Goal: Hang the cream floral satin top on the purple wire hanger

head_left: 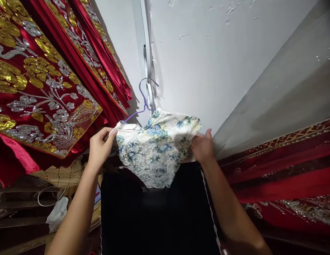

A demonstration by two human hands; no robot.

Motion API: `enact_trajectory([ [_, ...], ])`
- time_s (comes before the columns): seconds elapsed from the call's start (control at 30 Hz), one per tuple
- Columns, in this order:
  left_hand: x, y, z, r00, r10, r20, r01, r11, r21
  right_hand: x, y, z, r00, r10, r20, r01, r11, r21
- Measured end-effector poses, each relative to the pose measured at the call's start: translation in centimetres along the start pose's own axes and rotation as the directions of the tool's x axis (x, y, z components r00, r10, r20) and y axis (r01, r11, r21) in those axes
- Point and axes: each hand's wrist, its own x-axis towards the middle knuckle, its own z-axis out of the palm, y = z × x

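Observation:
A white garment with a blue, green and yellow floral print (154, 148) hangs in front of me, its lower part tapering out of sight against black. It has a collar-like neck edge and a curved front seam. The purple hanger (140, 92) shows above the neckline, its hook up by a metal strip on the wall. My left hand (102, 143) pinches the garment's left shoulder between thumb and fingers. At the right shoulder edge is my right hand (203, 147), touching the cloth with its thumb raised. Its fingers are partly hidden and slightly blurred.
Red cloths with gold and silver sequin embroidery (48, 81) hang at the left. More red trimmed fabric (281, 170) spans the right. A pale wall (196, 63) with a metal strip (143, 35) stands ahead. At lower left lie a white crumpled piece (57, 214) and a white cable loop (42, 198).

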Motion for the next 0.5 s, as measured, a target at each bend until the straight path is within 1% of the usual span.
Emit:
enact_trajectory([
  [0.07, 0.0, 0.4, 0.3, 0.999, 0.001, -0.041, -0.003, 0.999, -0.043, 1.3, -0.9, -0.6, 0.988, 0.046, -0.149, -0.047, 0.999, -0.005],
  [0.13, 0.3, 1.2, 0.4, 0.998, 0.007, -0.056, -0.012, 0.996, -0.087, 2.5, -2.3, -0.1, 0.957, 0.063, -0.282, -0.071, 0.997, -0.019],
  [0.2, 0.7, 2.1, 0.1, 0.999, 0.021, -0.033, -0.024, 0.995, -0.099, 3.2, -4.0, 1.3, 0.950, 0.031, -0.311, -0.044, 0.998, -0.034],
  [0.23, 0.9, 2.4, -0.1, 0.999, 0.030, -0.015, -0.032, 0.994, -0.102, 3.1, -4.9, 2.2, 0.956, 0.002, -0.293, -0.015, 0.999, -0.041],
  [0.27, 1.0, 2.6, -0.3, 0.999, 0.040, 0.004, -0.040, 0.993, -0.107, 2.7, -5.7, 3.0, 0.967, -0.024, -0.254, 0.011, 0.999, -0.053],
  [0.3, 1.1, 2.6, -0.4, 0.999, 0.048, 0.018, -0.046, 0.992, -0.118, 2.1, -6.5, 3.7, 0.982, -0.038, -0.183, 0.025, 0.997, -0.074],
  [0.33, 1.1, 2.5, -0.6, 0.998, 0.051, 0.028, -0.047, 0.990, -0.131, 1.2, -7.2, 4.2, 0.996, -0.037, -0.078, 0.029, 0.994, -0.103],
  [0.37, 1.0, 2.3, -0.6, 0.998, 0.047, 0.032, -0.042, 0.989, -0.144, 0.2, -7.6, 4.5, 0.998, -0.014, 0.065, 0.023, 0.990, -0.140],
  [0.4, 0.8, 2.0, -0.6, 0.999, 0.038, 0.039, -0.031, 0.987, -0.157, -0.8, -7.9, 4.5, 0.965, 0.028, 0.260, 0.019, 0.984, -0.175],
  [0.43, 0.4, 1.7, -0.6, 0.998, 0.024, 0.051, -0.015, 0.985, -0.170, -1.7, -7.9, 4.2, 0.872, 0.079, 0.483, 0.021, 0.980, -0.197],
  [0.47, 0.0, 1.4, -0.7, 0.998, 0.009, 0.070, 0.005, 0.982, -0.188, -2.2, -7.7, 3.8, 0.708, 0.116, 0.696, 0.021, 0.982, -0.185],
  [0.5, -0.4, 1.3, -0.7, 0.995, -0.001, 0.099, 0.022, 0.976, -0.216, -2.5, -7.3, 3.4, 0.501, 0.130, 0.855, -0.003, 0.989, -0.149],
])
